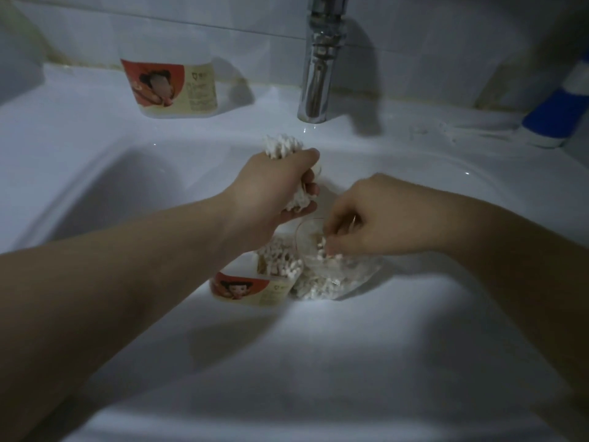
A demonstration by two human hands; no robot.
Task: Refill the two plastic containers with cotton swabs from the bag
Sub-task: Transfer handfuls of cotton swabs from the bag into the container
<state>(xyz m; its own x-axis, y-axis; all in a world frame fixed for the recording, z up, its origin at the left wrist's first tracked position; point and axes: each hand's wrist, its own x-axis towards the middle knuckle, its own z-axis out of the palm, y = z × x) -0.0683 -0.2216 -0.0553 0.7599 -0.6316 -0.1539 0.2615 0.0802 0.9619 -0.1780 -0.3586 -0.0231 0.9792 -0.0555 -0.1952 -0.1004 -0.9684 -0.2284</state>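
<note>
In the basin of the white sink (95,129), the left hand (274,186) is curled round a bundle of cotton swabs (282,146), whose tips stick out above and below the fist, and holds it over the near container (255,287), which shows swabs at its open top. Just beside that container lies the clear bag (341,282); the right hand (360,224) reaches into its mouth, fingertips pinching a few swabs. The second container (172,87) stands on the ledge left of the faucet (318,68).

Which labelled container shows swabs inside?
The near container in the basin, under the left hand, swab tips showing; the far container beside the faucet shows none.
</note>
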